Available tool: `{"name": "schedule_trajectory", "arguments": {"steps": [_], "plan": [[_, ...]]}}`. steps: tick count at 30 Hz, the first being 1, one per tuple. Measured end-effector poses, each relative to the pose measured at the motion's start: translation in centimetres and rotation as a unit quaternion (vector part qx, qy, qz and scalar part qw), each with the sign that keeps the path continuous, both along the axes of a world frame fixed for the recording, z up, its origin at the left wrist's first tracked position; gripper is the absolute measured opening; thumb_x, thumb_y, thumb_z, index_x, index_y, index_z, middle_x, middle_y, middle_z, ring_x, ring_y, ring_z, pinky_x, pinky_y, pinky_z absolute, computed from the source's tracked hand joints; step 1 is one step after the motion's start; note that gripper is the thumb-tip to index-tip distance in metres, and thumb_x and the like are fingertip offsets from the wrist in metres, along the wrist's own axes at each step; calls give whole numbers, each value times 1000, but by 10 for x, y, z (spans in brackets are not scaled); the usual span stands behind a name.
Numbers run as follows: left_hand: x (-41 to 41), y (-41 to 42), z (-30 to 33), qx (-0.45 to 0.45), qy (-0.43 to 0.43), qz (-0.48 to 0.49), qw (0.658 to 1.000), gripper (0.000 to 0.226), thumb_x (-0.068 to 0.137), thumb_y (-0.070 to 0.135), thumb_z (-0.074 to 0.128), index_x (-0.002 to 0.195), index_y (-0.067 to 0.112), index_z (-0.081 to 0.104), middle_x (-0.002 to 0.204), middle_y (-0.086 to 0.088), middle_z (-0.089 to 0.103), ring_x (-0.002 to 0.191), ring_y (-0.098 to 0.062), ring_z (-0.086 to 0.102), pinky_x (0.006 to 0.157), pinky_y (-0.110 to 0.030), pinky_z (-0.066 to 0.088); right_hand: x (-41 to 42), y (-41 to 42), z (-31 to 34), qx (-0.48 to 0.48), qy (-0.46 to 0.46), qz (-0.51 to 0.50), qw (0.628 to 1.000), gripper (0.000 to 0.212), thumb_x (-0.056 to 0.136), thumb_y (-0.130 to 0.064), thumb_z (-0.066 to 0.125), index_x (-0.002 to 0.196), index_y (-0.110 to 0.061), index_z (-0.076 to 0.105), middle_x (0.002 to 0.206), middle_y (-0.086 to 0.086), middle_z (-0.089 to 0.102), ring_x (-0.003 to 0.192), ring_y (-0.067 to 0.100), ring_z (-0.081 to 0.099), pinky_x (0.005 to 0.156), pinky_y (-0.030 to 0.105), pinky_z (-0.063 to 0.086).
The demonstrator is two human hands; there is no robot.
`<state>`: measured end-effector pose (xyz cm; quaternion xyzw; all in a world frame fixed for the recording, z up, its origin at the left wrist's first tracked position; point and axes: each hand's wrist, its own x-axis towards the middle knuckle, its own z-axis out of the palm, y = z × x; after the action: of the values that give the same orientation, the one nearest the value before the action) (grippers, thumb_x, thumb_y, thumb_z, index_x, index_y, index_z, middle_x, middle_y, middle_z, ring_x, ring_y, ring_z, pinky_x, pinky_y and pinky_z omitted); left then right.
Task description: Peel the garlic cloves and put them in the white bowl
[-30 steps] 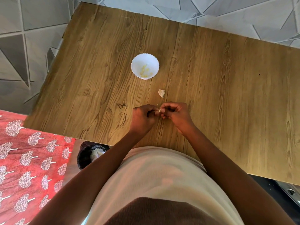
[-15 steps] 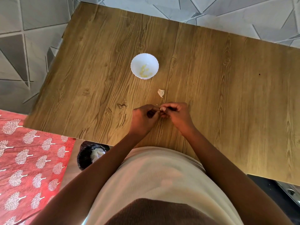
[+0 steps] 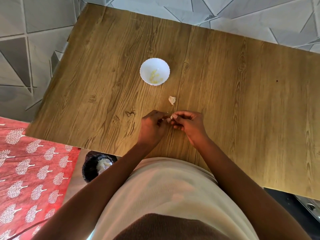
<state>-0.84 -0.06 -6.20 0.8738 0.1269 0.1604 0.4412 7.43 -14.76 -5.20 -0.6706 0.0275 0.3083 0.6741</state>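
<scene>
A small garlic clove [image 3: 168,119] is pinched between my left hand [image 3: 152,129] and my right hand [image 3: 189,124], low over the wooden table [image 3: 242,101]. Both hands have their fingers curled round it, and most of the clove is hidden by them. A loose garlic piece with its papery skin [image 3: 172,100] lies on the table just beyond my hands. The white bowl [image 3: 147,66] stands farther back, with several peeled yellowish cloves [image 3: 155,77] inside.
A dark bin [image 3: 97,166] holding pale garlic skins sits on the floor below the table's near left edge. A red patterned cloth [image 3: 31,170] covers the floor at the left. Grey tiled floor surrounds the table's far side.
My hands have stayed in the same spot. My fingers have shifted slightly on the clove, and a bit more of its white shows between them.
</scene>
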Motion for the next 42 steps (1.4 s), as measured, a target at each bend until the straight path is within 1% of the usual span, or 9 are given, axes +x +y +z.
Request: {"name": "schedule_trajectory", "arguments": {"steps": [4, 9, 13, 16, 22, 27, 36, 39, 42], "plan": [[2, -3, 0, -42, -2, 13, 999, 19, 87, 7, 80, 106, 10, 79, 96, -3, 78, 81, -9, 71, 74, -26, 60, -1, 1, 0, -11, 5, -5, 1000, 13, 93, -5, 71, 103, 2, 75, 87, 18, 76, 69, 18, 68, 63, 29, 56], [1, -3, 3, -53, -11, 16, 998, 16, 91, 6, 75, 107, 9, 79, 95, -3, 78, 81, -9, 72, 73, -27, 60, 0, 1, 2, -26, -15, 9, 1000, 12, 96, -6, 67, 102, 0, 76, 91, 14, 78, 68, 13, 66, 63, 28, 55], [1, -3, 0, -68, 6, 22, 997, 17, 93, -1, 68, 105, 5, 78, 91, -5, 77, 76, -12, 72, 71, -36, 61, -2, 2, 3, -54, -76, 35, 995, 11, 96, -4, 67, 99, 0, 77, 89, 12, 78, 68, 15, 66, 63, 28, 55], [3, -2, -2, -67, -10, 19, 998, 19, 92, -5, 69, 105, 5, 79, 93, -5, 75, 81, -12, 71, 73, -34, 60, -2, 2, 5, -61, -131, 49, 988, 9, 91, -1, 72, 99, -3, 77, 84, 9, 77, 69, 16, 71, 63, 26, 58], [3, -3, -3, -190, 13, 38, 981, 18, 94, 0, 71, 108, 7, 80, 98, -4, 76, 90, -18, 74, 79, -40, 62, -2, 3, 4, -79, -181, 71, 978, 13, 90, 0, 73, 102, -3, 78, 85, 7, 78, 72, 19, 76, 66, 29, 61], [2, 0, -1, -285, 43, 64, 955, 10, 93, 0, 73, 101, 3, 78, 90, -6, 79, 82, -26, 76, 79, -42, 64, 0, 3, 3, -69, -168, 76, 980, 11, 92, 0, 71, 102, 2, 76, 83, 14, 77, 70, 26, 76, 66, 36, 62], [1, -3, 5, -285, 39, 70, 955, 8, 91, 0, 75, 98, 1, 79, 87, -6, 79, 78, -29, 75, 76, -35, 63, -2, 4, 11, -107, -230, 106, 961, 13, 92, 1, 72, 103, 0, 78, 84, 9, 77, 70, 16, 76, 68, 30, 63], [3, -3, 6, -277, 38, 72, 957, 7, 90, 3, 77, 97, 2, 79, 86, -5, 79, 77, -27, 76, 75, -36, 64, -1, 3, 14, -106, -240, 98, 960, 11, 89, -3, 76, 100, -5, 79, 82, 7, 78, 69, 18, 75, 68, 36, 64], [4, -4, 8, -265, 37, 71, 961, 8, 89, 3, 78, 97, 3, 80, 86, -3, 79, 76, -21, 76, 74, -32, 63, -3, 4, 14, -118, -246, 85, 958, 9, 87, -11, 81, 96, -9, 81, 79, 3, 77, 68, 19, 74, 68, 41, 64]]}}
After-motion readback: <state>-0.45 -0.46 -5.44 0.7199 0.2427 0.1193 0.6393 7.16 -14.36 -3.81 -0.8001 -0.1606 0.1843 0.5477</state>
